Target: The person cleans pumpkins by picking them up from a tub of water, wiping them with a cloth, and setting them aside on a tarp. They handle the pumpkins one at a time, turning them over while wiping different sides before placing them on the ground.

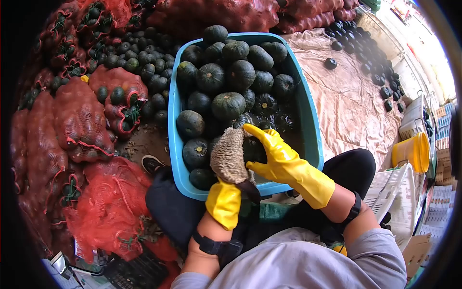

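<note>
A light blue tub (315,130) in front of me holds dark green kabocha squashes (228,106) heaped up, with wet ones lower down. My right hand (274,156), in a yellow rubber glove, has its thumb and fingers curved round a dark green kabocha squash (254,150) near the tub's front edge. A beige, rough-textured cloth or mitt (228,156) covers my left hand (224,200) and lies against the left side of that squash. Only the yellow glove's cuff shows there; the left fingers are hidden. A dark flap (250,191) hangs from the cloth.
Red mesh sacks (82,115) of squashes crowd the left and back. Loose squashes (144,58) lie behind the tub's left side. On the right, a tan sheet (332,91) bears more squashes, beside a yellow bucket (411,151) and white crates (397,192).
</note>
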Demonstrator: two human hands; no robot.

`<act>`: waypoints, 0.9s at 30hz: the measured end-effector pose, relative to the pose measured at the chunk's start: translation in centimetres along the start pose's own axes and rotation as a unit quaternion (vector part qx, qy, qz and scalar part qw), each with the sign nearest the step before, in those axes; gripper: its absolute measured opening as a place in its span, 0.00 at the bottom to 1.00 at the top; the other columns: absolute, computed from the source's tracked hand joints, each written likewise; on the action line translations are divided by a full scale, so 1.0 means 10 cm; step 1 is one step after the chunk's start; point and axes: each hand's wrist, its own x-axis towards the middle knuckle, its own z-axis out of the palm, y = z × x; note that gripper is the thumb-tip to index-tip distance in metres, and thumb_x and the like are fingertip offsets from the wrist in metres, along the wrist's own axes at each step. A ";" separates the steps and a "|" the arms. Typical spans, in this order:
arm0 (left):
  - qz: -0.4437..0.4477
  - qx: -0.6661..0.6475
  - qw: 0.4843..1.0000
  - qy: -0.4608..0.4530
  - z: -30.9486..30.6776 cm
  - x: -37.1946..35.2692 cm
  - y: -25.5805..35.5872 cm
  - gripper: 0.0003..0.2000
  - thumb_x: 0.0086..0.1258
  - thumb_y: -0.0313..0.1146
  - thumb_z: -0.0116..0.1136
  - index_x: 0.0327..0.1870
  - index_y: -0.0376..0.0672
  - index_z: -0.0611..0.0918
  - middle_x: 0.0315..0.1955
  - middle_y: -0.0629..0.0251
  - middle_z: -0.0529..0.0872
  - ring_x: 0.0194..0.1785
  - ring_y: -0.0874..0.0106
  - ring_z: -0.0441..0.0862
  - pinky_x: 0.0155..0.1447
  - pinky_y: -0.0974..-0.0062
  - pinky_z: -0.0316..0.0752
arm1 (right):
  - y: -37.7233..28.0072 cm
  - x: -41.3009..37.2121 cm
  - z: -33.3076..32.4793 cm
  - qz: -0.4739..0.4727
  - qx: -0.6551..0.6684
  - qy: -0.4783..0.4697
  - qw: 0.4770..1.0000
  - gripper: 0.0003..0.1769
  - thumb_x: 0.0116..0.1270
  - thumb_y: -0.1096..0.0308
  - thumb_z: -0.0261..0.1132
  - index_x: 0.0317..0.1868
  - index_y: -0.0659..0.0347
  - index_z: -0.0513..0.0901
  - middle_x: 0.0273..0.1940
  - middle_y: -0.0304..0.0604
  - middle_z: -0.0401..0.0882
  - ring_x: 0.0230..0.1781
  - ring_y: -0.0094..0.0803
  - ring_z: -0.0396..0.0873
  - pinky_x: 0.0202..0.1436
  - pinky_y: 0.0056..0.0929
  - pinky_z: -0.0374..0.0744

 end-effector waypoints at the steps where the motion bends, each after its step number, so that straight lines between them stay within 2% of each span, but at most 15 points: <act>1: -0.022 -0.044 0.999 -0.013 0.01 0.01 -0.04 0.26 0.65 0.39 0.73 0.61 0.35 0.82 0.51 0.49 0.91 0.54 0.55 0.90 0.64 0.61 0.85 | -0.06 -0.02 -0.03 0.018 -0.008 -0.034 0.999 0.44 0.60 0.65 0.81 0.77 0.58 0.74 0.68 0.63 0.78 0.71 0.55 0.76 0.76 0.44 0.75; 2: -0.172 -0.303 0.937 0.006 0.36 -0.18 -0.54 0.19 0.69 0.33 0.68 0.59 0.35 0.83 0.50 0.51 0.91 0.54 0.58 0.90 0.63 0.61 0.85 | 0.00 -0.04 0.03 0.113 0.147 -0.027 0.982 0.43 0.61 0.64 0.81 0.76 0.57 0.74 0.68 0.61 0.78 0.70 0.52 0.78 0.75 0.42 0.76; 4: -0.168 -0.313 0.932 0.071 0.60 -0.32 -0.87 0.18 0.64 0.30 0.72 0.54 0.38 0.84 0.47 0.54 0.90 0.52 0.57 0.89 0.62 0.62 0.85 | 0.02 0.02 0.14 0.271 0.398 0.008 0.876 0.41 0.64 0.61 0.82 0.75 0.55 0.75 0.66 0.51 0.80 0.64 0.40 0.81 0.70 0.37 0.80; 6: -0.025 -0.036 0.990 0.138 0.50 -0.22 -0.63 0.22 0.58 0.37 0.78 0.52 0.42 0.85 0.46 0.55 0.89 0.51 0.54 0.89 0.61 0.61 0.83 | 0.46 -0.07 0.51 0.199 0.322 0.095 0.921 0.38 0.67 0.60 0.81 0.74 0.57 0.75 0.63 0.49 0.82 0.65 0.37 0.81 0.69 0.38 0.81; 7: -0.042 -0.006 0.986 0.164 0.59 -0.21 -0.54 0.21 0.62 0.38 0.76 0.55 0.44 0.84 0.47 0.56 0.88 0.53 0.55 0.88 0.61 0.61 0.82 | 0.23 0.04 0.49 0.286 0.433 0.154 0.841 0.38 0.67 0.62 0.80 0.74 0.58 0.75 0.64 0.53 0.82 0.66 0.41 0.81 0.70 0.40 0.81; 9: -0.084 0.053 0.973 0.208 0.72 -0.27 -0.39 0.20 0.70 0.42 0.70 0.59 0.48 0.82 0.50 0.58 0.88 0.55 0.57 0.88 0.60 0.61 0.82 | 0.44 0.01 0.42 0.110 0.047 0.137 0.983 0.43 0.62 0.62 0.82 0.75 0.58 0.73 0.65 0.64 0.77 0.66 0.57 0.79 0.72 0.48 0.78; 12: -0.189 -0.241 0.948 0.086 0.44 -0.20 -0.47 0.23 0.60 0.41 0.78 0.54 0.44 0.84 0.48 0.55 0.89 0.53 0.57 0.89 0.61 0.63 0.82 | 0.14 -0.05 0.26 0.009 0.003 0.074 0.997 0.43 0.61 0.66 0.81 0.76 0.57 0.74 0.62 0.54 0.79 0.64 0.45 0.78 0.73 0.45 0.75; 15: -0.206 -0.356 0.911 0.013 0.37 -0.25 -0.61 0.24 0.60 0.36 0.79 0.55 0.40 0.82 0.49 0.54 0.89 0.54 0.59 0.88 0.64 0.64 0.82 | 0.11 0.00 0.33 0.128 0.347 0.071 0.926 0.33 0.73 0.66 0.72 0.76 0.57 0.75 0.63 0.50 0.82 0.64 0.39 0.80 0.74 0.39 0.75; 17: -0.167 -0.269 0.947 0.048 0.60 -0.30 -0.62 0.23 0.70 0.30 0.70 0.64 0.38 0.76 0.56 0.54 0.85 0.59 0.60 0.85 0.69 0.63 0.80 | 0.13 0.10 0.41 0.255 0.355 0.120 0.892 0.29 0.78 0.60 0.71 0.74 0.61 0.75 0.64 0.52 0.81 0.65 0.40 0.80 0.72 0.38 0.78; 19: -0.185 -0.229 0.953 0.080 0.64 -0.24 -0.30 0.25 0.76 0.25 0.64 0.72 0.37 0.70 0.64 0.51 0.81 0.66 0.58 0.81 0.73 0.61 0.78 | 0.59 0.14 0.80 0.097 0.080 0.294 0.948 0.29 0.81 0.61 0.67 0.76 0.62 0.74 0.68 0.58 0.78 0.68 0.49 0.78 0.75 0.43 0.75; 21: -0.228 -0.098 0.969 0.007 0.55 -0.27 -0.18 0.36 0.72 0.32 0.70 0.77 0.38 0.65 0.73 0.44 0.73 0.76 0.51 0.74 0.78 0.58 0.73 | 0.56 0.11 0.63 0.007 0.033 0.281 0.959 0.34 0.76 0.62 0.72 0.77 0.62 0.73 0.75 0.63 0.69 0.75 0.59 0.69 0.79 0.49 0.69; 22: -0.148 -0.007 0.989 -0.007 0.68 -0.33 -0.39 0.44 0.65 0.33 0.76 0.80 0.37 0.62 0.74 0.41 0.70 0.78 0.48 0.70 0.81 0.57 0.68 | 0.45 0.07 0.62 0.011 -0.013 0.266 0.964 0.34 0.75 0.61 0.73 0.76 0.62 0.73 0.73 0.63 0.70 0.74 0.58 0.71 0.78 0.49 0.70; 23: -0.082 0.049 0.994 0.047 0.72 -0.35 -0.42 0.36 0.74 0.43 0.66 0.77 0.31 0.69 0.69 0.40 0.78 0.72 0.47 0.78 0.75 0.55 0.76 | 0.39 0.02 0.64 0.016 -0.059 0.249 0.967 0.34 0.74 0.61 0.74 0.76 0.61 0.74 0.72 0.62 0.72 0.72 0.57 0.72 0.78 0.49 0.70; 25: -0.040 0.050 0.995 0.071 0.70 -0.36 -0.48 0.35 0.75 0.46 0.63 0.76 0.31 0.70 0.68 0.40 0.80 0.70 0.48 0.79 0.73 0.55 0.77 | 0.34 0.00 0.62 0.087 0.031 0.199 0.976 0.29 0.82 0.58 0.66 0.77 0.57 0.74 0.71 0.56 0.76 0.73 0.48 0.74 0.80 0.44 0.68; 27: -0.034 0.009 0.998 0.052 0.63 -0.36 -0.55 0.35 0.76 0.49 0.59 0.76 0.31 0.71 0.67 0.41 0.81 0.68 0.48 0.80 0.71 0.55 0.78 | 0.21 -0.08 0.51 0.215 0.410 0.084 0.883 0.26 0.85 0.57 0.61 0.77 0.57 0.74 0.71 0.51 0.78 0.73 0.39 0.75 0.80 0.39 0.68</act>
